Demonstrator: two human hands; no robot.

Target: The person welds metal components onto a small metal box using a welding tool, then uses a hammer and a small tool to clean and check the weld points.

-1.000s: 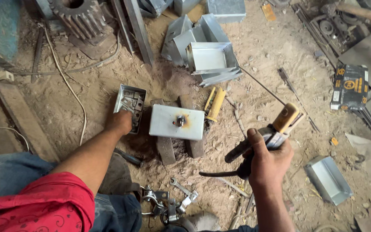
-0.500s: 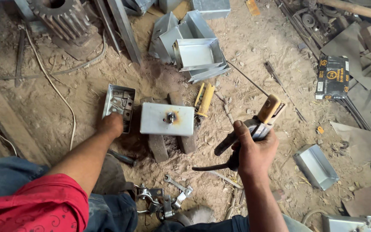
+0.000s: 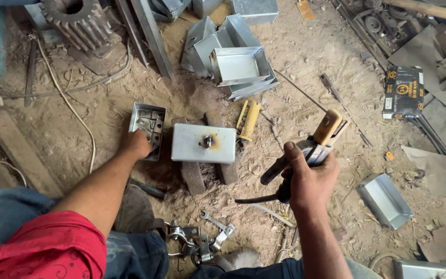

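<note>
The welding electrode holder (image 3: 316,147), with a tan wooden handle and dark metal clamp, is gripped tilted in the right hand (image 3: 308,181) above the sandy ground. The small open metal tray (image 3: 147,126) of little metal pieces lies flat, touched by the left hand (image 3: 136,144). Just beside it, a shiny rectangular metal box (image 3: 204,143) with a scorched centre stud rests on two dark bars.

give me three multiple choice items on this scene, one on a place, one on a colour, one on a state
1. Where is the left hand?
A. at the open metal tray of small parts
B. on the gear wheel
C. on the black box

2. What colour is the sleeve on the left arm?
A. green
B. red
C. white

3. What is the right hand doing?
A. lying flat and empty
B. gripping the welding tool
C. holding a spanner

Answers: 1 A, the fingers reach into the tray beside the metal plate; 2 B, the cloth is red; 3 B, the fingers wrap the tool's handle.
</note>
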